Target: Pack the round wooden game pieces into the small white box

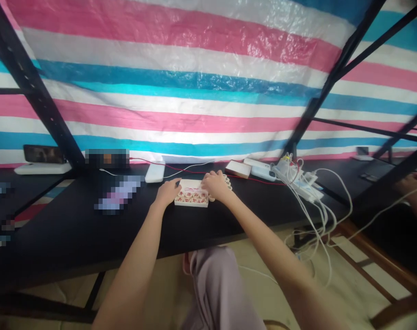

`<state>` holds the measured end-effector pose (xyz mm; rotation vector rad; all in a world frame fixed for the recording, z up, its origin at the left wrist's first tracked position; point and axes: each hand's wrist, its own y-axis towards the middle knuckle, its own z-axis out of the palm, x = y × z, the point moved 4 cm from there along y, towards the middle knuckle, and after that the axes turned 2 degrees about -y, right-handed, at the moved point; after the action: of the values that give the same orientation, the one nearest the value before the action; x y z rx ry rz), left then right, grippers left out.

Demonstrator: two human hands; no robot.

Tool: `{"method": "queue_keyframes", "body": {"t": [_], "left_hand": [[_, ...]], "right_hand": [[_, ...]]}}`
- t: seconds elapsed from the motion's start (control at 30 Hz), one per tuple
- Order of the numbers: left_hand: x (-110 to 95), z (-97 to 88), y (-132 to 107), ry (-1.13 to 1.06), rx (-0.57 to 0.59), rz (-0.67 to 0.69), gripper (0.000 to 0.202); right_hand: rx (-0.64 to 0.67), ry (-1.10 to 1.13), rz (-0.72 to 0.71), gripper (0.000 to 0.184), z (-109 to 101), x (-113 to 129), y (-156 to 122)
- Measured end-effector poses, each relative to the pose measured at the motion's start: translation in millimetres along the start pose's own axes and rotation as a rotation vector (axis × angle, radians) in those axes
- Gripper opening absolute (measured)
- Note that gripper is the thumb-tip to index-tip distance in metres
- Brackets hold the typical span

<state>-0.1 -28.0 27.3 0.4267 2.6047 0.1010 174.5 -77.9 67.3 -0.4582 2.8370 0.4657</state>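
Note:
A small white box [191, 205] sits on the black table, holding rows of round Chinese chess pieces [194, 199] with red characters. At its left side, my left hand [167, 192] grips the edge, with a small dark patch by its fingertips. My right hand [216, 184] is bent over the box's right end, fingers curled; its fingertips and anything in them are hidden. Beside that hand, to the right of the box, lie more round chess pieces [227, 182] with dark markings, partly covered by the hand.
Behind the hands lie a white power bank [155, 171], a flat box [238, 168] and white devices [263, 172]. A power strip with tangled cables [303, 183] is at right. Black metal posts [43, 101] frame a striped sheet [181, 91]. Another person's hand [413, 188] shows far right.

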Motion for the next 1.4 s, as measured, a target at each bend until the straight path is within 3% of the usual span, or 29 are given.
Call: {"method": "queue_keyframes", "body": {"t": [0.13, 0.3, 0.5, 0.77, 1.07, 1.13, 1.23, 1.4], "left_hand": [[0.2, 1.6, 0.7, 0.005, 0.010, -0.010, 0.047], [1.7, 3.3, 1.0, 0.001, -0.007, -0.006, 0.045], [0.7, 1.9, -0.2, 0.014, -0.012, -0.027, 0.046], [3.3, 4.2, 3.0, 0.012, -0.018, -0.035, 0.046], [-0.1, 3.0, 1.0, 0.018, -0.021, -0.011, 0.046], [0.7, 3.8, 1.6, 0.020, -0.018, -0.005, 0.046], [1.6, 4.8, 1.7, 0.025, -0.013, 0.004, 0.045], [0.3, 3.5, -2.6, 0.031, -0.047, 0.008, 0.045]], "right_hand": [[-0.213, 0.112, 0.179, 0.027, -10.8, -26.7, -45.1], [-0.214, 0.353, 0.187, 0.022, 5.6, -49.2, -117.3], [-0.249, 0.514, 0.218, 0.024, 20.9, -44.8, -141.0], [-0.101, 0.104, 0.187, 0.029, 19.9, -38.8, -140.7], [-0.139, -0.086, 0.232, 0.031, 6.1, -32.5, -126.8], [-0.174, -0.051, 0.232, 0.032, -2.8, -21.6, -115.3], [-0.183, 0.029, 0.105, 0.031, -17.6, 6.9, -81.7], [0.079, 0.030, -0.112, 0.026, -19.1, 40.2, -18.2]]}}
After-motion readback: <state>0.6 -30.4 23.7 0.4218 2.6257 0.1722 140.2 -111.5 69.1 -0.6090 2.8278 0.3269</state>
